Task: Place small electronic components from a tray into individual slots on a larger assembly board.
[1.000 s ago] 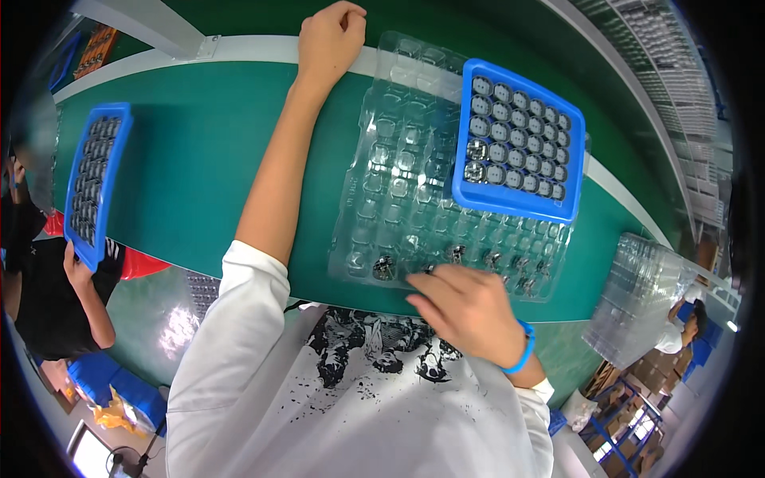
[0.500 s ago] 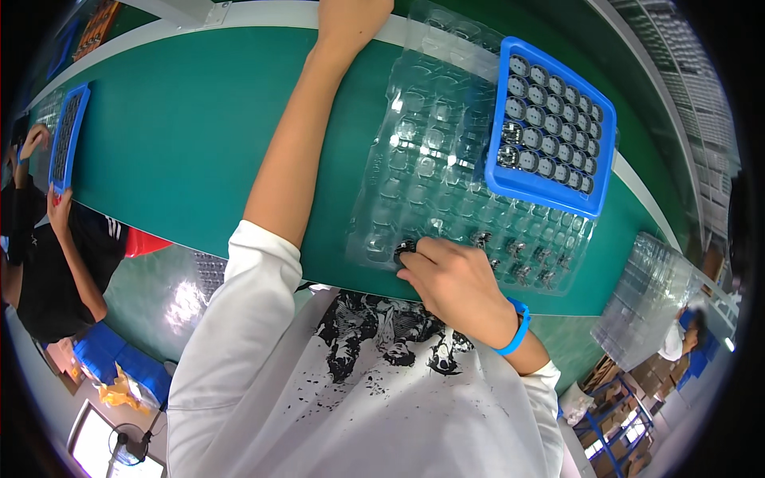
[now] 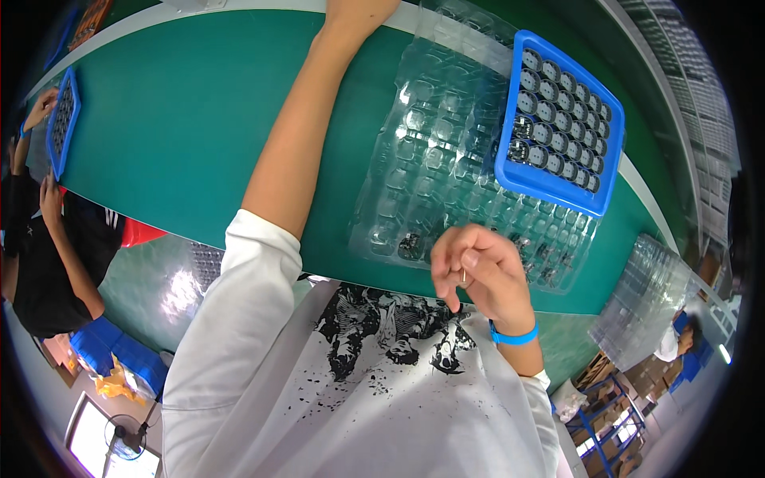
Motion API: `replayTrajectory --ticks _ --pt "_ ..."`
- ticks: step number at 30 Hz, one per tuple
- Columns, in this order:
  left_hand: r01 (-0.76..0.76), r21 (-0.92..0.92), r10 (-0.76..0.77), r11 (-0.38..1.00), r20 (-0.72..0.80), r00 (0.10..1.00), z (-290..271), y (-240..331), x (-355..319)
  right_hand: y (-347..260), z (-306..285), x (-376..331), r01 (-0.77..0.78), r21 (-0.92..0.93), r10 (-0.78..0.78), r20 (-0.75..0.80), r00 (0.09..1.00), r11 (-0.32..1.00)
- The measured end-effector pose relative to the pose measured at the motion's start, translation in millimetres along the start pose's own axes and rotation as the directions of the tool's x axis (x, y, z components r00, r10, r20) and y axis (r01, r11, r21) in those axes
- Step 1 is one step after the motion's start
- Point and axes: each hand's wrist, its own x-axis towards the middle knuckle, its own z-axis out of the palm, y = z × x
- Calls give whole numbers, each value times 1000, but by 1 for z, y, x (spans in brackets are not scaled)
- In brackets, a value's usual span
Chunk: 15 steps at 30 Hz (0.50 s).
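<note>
My right hand [image 3: 488,275], with a blue band at the wrist, is raised over the near edge of a clear plastic blister tray [image 3: 390,171]. Its fingers are curled in a pinch, and a small pale, shiny bit shows between them, too small to name. Just left of it, a dark round part [image 3: 410,245] sits in a tray pocket. More dark parts [image 3: 548,275] lie in pockets to the right, partly behind the hand. My left hand [image 3: 362,11] reaches to the table's far edge; its fingers are cut off by the picture's top.
A blue tray [image 3: 550,197] filled with rows of round grey-faced parts [image 3: 546,110] rests on the blister tray's far right. Stacked clear trays [image 3: 641,295] stand beyond the table on the right. At far left, another person [image 3: 68,247] handles a blue tray [image 3: 60,127] on the green table [image 3: 191,119].
My right hand has lifted off the dark part at the blister tray's near left and moved right, turning its fingers up. That part now lies uncovered in its pocket. My left arm stays stretched out.
</note>
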Motion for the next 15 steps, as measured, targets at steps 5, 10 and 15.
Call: replayTrajectory --ticks 5,10,15 --pt "7 7 -7 1000 16 1000 2 1 1 5 -4 -2 -60 -266 81 69 994 962" --pt "73 10 -73 997 45 996 1 9 1 17 16 -3 250 -954 -258 203 944 165" --pt "144 28 -146 989 64 987 -5 13 1 16 17 0 318 -942 -263 283 923 103"
